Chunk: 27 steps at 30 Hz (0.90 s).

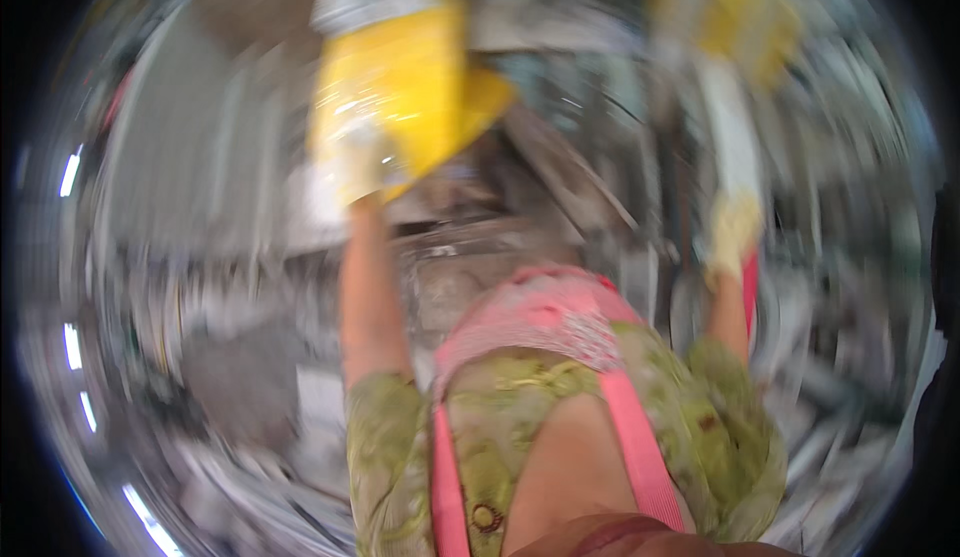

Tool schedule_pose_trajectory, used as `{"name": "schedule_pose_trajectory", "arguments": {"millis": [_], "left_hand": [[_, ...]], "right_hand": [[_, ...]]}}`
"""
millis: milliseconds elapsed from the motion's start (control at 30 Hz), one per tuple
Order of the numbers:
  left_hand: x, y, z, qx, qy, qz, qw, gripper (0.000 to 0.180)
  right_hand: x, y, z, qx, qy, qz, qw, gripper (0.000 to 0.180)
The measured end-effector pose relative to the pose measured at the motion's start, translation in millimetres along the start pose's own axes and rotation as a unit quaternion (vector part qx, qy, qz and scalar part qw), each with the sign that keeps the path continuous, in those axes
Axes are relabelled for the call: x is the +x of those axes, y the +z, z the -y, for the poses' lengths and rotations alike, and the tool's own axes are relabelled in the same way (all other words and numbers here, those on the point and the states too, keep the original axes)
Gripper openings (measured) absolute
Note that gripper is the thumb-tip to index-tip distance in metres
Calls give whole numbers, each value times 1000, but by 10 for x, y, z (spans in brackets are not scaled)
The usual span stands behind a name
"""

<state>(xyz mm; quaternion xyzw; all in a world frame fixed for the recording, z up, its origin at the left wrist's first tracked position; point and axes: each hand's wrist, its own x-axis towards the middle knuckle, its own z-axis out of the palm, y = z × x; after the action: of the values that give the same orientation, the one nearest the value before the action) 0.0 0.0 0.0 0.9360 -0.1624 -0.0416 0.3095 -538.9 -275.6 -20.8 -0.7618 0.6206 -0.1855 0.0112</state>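
Note:
Motion smears much of the view. My left hand [362,157], in a cream glove, is closed at the near edge of a shiny yellow plastic-looking piece [395,82], which hangs at upper left with a whitish part at its far end. At the right, my gloved right hand [735,232] is wrapped round a long, pale, narrow thing [732,127] reaching away from me. A pink piece [750,292] sticks out below that hand. The pale thing's far end meets a blurred yellow shape [730,17]; whether they are joined I cannot tell.
A large pale grey ribbed panel [200,137] stands at the left. Between my arms lies a slanted brown board-like piece [565,167]. My pink apron [545,317] is below it. Blurred grey clutter surrounds me, too smeared to name.

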Motion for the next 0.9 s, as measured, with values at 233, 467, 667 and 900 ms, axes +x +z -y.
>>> {"name": "schedule_pose_trajectory", "arguments": {"millis": [233, 467, 667, 900], "left_hand": [[170, -351, 115, -132, 9, 0, 991, 52], [-26, -525, -147, -169, -26, 78, 982, 59], [-368, -603, -359, -239, -53, 89, 966, 57], [-270, -563, -204, -237, -62, 102, 964, 55]], "right_hand": [[98, -6, -412, 74, -132, 38, 988, 49], [111, -469, -376, -36, -211, 75, 974, 76], [359, -147, -222, -221, -239, 2, 946, 55], [690, -197, -244, -116, -309, -101, 938, 53]]}}
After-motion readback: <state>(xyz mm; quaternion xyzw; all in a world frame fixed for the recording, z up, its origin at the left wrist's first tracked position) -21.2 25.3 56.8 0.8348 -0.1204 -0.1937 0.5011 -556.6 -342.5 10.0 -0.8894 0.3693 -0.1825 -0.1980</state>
